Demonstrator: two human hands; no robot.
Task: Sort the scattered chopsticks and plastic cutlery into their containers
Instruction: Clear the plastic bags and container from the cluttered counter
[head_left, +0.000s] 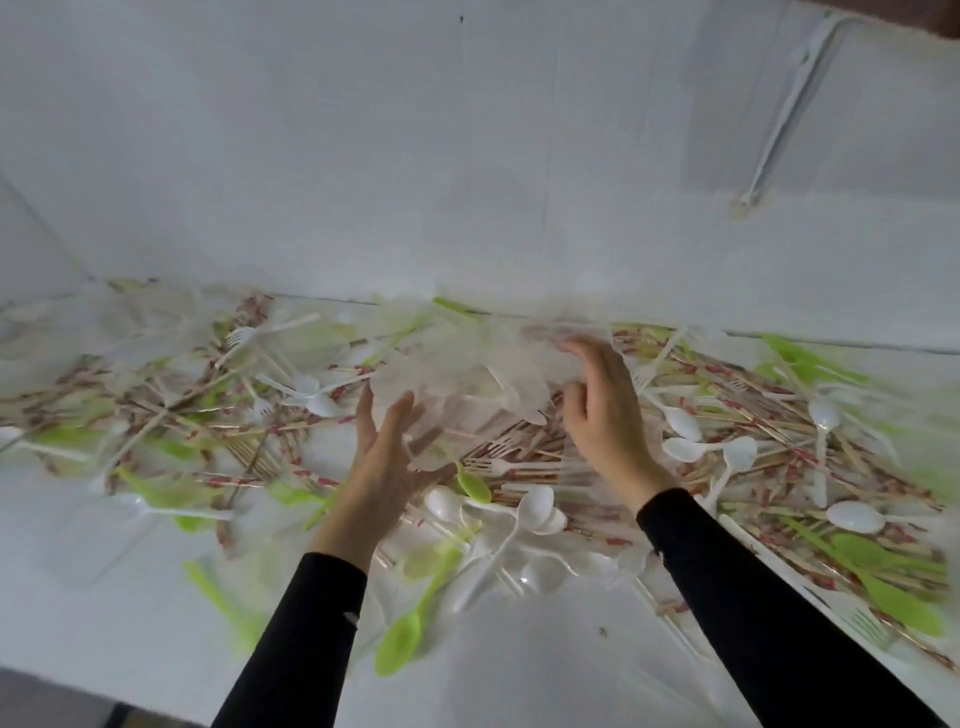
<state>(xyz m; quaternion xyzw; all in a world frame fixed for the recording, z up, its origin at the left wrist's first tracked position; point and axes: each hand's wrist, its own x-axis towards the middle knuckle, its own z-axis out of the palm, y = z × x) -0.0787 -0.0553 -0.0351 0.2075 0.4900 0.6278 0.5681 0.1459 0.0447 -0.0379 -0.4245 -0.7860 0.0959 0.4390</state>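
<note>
Black sleeves (311, 639) are filling the bottom of the frame, and both hands are hovering over the centre of the heap. The left hand (384, 457) is holding its fingers (397, 410) spread and straight, grasping nothing, the tips touching a crumpled translucent plastic piece (467, 358) just above centre. The right hand (602, 415) is bending its fingers (576, 400) over the right side of that plastic. With the blur, I am not managing to tell whether they are pinching it or only resting on it.

Paper-sleeved chopsticks (753, 410) are lying tangled across the whole middle band of the white counter (545, 675), thickest at centre and right. White spoons (535, 506), white forks (241, 335) and green spoons (400, 642) are lying mixed through them. I am not making out any clear container.

I am judging the chopsticks light, thin and stiff. They are best gathered several together at mid-length, since single ones will be rolling away. The cutlery looks light, slick and rather brittle, so I am favouring a pinch on the handle and lifting straight up.
</note>
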